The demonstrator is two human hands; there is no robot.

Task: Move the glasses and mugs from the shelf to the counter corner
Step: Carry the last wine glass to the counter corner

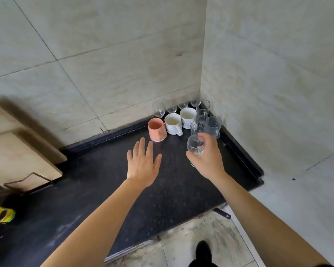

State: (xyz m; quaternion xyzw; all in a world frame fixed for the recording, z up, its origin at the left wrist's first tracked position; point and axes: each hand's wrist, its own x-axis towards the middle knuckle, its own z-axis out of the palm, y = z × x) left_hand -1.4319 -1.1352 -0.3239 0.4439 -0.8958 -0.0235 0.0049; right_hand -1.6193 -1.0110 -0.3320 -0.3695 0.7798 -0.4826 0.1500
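Fingers (207, 140) of the right hand (208, 160) curl round the bowl of a wine glass (195, 146), carried just above the dark counter (162, 189) at the front edge of the cluster in the corner; whether its foot touches the stone cannot be told. The left hand (143, 162) hovers flat and spread, holding nothing, its fingertips just short of the pink mug (157, 130). Behind that mug stand two white mugs (173, 123), a row of stemmed glasses (158, 109) against the back wall, and cut tumblers (213, 126) packed by the side wall, right behind the carried glass. The main risk, as I judge it, is the tight spacing: setting the glass down with the knuckles so near the tumblers could knock one into its neighbour and chip or topple it. A grip on the bowl hides the foot, so it may land tilted and the glass may rock over on release. The empty hand drifting forward could nudge the pink mug into the white ones.
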